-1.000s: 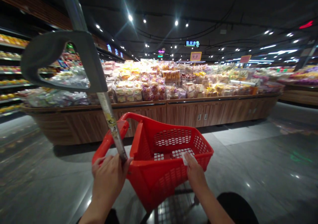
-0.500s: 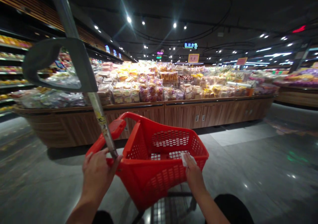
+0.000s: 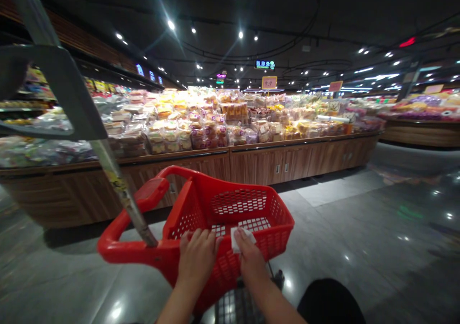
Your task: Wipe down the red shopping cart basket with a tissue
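Note:
A red plastic shopping cart (image 3: 172, 254) stands side-on in front of me, and no goods show in the part of its basket that I can see. My left hand (image 3: 199, 257) has its fingers curled over the near rim, close to the child-seat end. Just right of it, my right hand (image 3: 249, 257) pinches a crumpled white tissue (image 3: 235, 240) against the same rim. A worn metal pole (image 3: 122, 194) with a grey loop handle (image 3: 77, 94) rises at a slant from beside the cart's push handle (image 3: 118, 235); neither hand touches it.
Behind the cart runs a long wooden display counter (image 3: 258, 166) heaped with bagged baked goods (image 3: 204, 127). Another display (image 3: 424, 132) stands at the far right. The grey tiled floor (image 3: 352, 237) is shiny. A dark rounded shape (image 3: 330, 302) shows at the bottom.
My left hand has moved right, from the push handle by the pole to the cart's side rim. My right hand has slid left along the rim with the tissue. The view has shifted.

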`<action>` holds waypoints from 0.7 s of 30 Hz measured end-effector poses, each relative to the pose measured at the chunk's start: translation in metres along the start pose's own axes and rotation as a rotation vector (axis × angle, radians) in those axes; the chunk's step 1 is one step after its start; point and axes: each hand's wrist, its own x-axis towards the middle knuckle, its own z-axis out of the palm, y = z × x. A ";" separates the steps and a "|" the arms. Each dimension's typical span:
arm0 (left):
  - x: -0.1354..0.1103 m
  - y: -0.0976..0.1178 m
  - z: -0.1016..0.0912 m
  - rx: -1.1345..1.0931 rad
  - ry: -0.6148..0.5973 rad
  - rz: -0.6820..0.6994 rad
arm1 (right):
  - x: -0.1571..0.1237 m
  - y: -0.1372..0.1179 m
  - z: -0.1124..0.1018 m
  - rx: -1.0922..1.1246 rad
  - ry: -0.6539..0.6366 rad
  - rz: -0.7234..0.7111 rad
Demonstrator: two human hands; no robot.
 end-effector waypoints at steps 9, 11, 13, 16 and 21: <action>0.006 -0.032 0.011 0.013 -0.030 -0.029 | -0.011 0.071 -0.059 -0.100 0.199 0.155; 0.008 -0.037 0.016 0.011 -0.039 -0.033 | -0.012 0.077 -0.057 -0.144 0.227 0.171; 0.009 -0.042 0.019 0.007 -0.041 -0.030 | -0.010 0.071 -0.041 -0.144 0.186 0.127; 0.009 -0.048 0.023 0.006 -0.041 -0.016 | -0.006 0.053 -0.011 -0.094 0.078 -0.004; 0.008 -0.058 0.027 0.014 -0.038 -0.004 | -0.011 0.063 -0.023 -0.100 0.106 -0.023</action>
